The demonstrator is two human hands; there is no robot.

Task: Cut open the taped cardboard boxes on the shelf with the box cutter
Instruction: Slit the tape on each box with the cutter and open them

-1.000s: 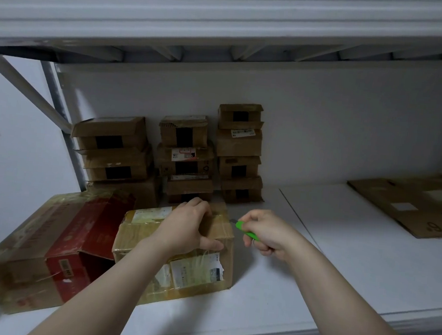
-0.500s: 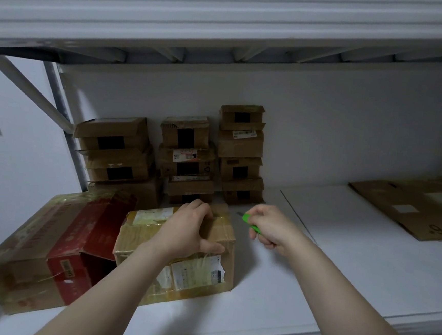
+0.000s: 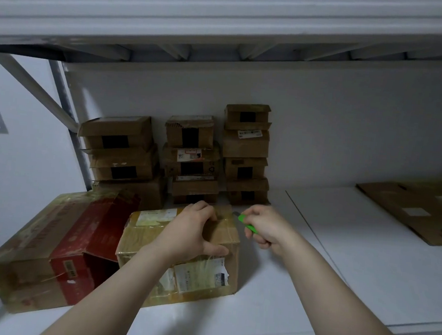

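A taped cardboard box (image 3: pixel 199 280) with white labels stands on the white shelf (image 3: pixel 353 264), left of centre. My left hand (image 3: pixel 193 231) lies on its top, fingers curled over the far edge and thumb on the front face. My right hand (image 3: pixel 265 227) grips a green box cutter (image 3: pixel 248 223), whose blade tip points at the box's far right top corner. Left of this box lies a larger red and brown carton (image 3: pixel 55 249), its near flap open.
Three stacks of small taped cardboard boxes (image 3: pixel 191 159) stand against the back wall. Flattened cardboard (image 3: pixel 419 208) lies at the far right of the shelf. An upper shelf hangs close overhead, and a diagonal brace and upright post stand at the left.
My right hand with the green cutter has moved away from me and left, up to the box's far right corner. My left hand has stayed on the box.
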